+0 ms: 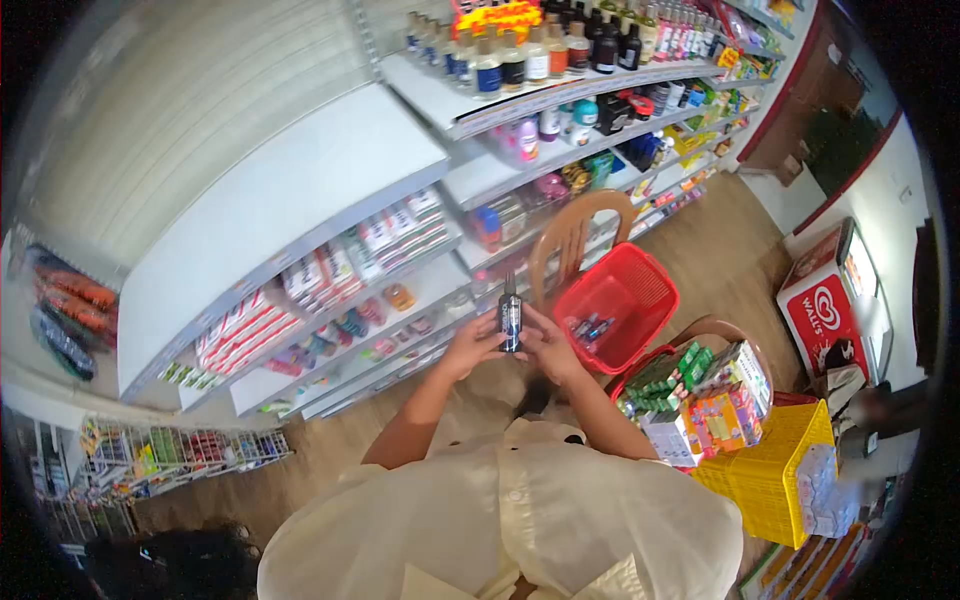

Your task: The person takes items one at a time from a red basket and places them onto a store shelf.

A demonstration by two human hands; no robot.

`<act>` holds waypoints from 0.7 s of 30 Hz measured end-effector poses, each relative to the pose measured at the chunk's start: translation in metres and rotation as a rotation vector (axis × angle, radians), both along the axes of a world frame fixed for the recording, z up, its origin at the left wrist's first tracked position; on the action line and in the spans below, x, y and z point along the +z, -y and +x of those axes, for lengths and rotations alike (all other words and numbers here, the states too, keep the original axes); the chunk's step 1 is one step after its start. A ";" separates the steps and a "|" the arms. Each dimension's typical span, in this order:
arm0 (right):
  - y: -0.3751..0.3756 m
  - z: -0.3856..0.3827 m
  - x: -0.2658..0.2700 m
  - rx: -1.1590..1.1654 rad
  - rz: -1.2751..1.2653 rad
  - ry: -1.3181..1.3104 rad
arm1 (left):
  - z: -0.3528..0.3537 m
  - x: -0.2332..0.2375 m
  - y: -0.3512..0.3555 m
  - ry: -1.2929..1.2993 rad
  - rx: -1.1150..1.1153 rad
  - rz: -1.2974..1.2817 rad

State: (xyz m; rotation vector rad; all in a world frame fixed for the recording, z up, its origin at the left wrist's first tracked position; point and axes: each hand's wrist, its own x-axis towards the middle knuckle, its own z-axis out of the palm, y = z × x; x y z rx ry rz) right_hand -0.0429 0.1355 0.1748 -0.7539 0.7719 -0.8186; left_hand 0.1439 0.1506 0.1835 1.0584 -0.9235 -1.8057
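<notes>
White metal shelves (pixel 300 190) behind; left hand (pixel 470 345), right hand (pixel 548 345) grip slim dark bottle (pixel 511 317).

1. We have a single view, from a camera worn on the head, so no second view shares any part of the scene.
2. We look forward and steeply down: our own pale shirt (pixel 520 510) fills the lower middle of the frame, and the wooden floor (pixel 720 240) runs off to the upper right.
3. The lens is a wide fisheye, so the shelves (pixel 300 190) bend across the upper left and the frame's corners are black.
4. We sit close in: the left hand (pixel 468 345) and right hand (pixel 552 345), both clasped on a dark bottle (pixel 511 315), lie just below the frame's centre.
</notes>
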 end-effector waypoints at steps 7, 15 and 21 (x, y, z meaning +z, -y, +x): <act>-0.088 0.086 0.020 0.072 -0.029 -0.067 | 0.076 0.023 -0.109 0.015 0.179 -0.072; -0.153 0.162 0.036 0.265 -0.196 -0.116 | 0.151 0.025 -0.198 0.100 0.355 -0.047; -0.171 0.190 0.044 0.405 -0.338 -0.096 | 0.172 0.028 -0.239 0.066 0.478 -0.102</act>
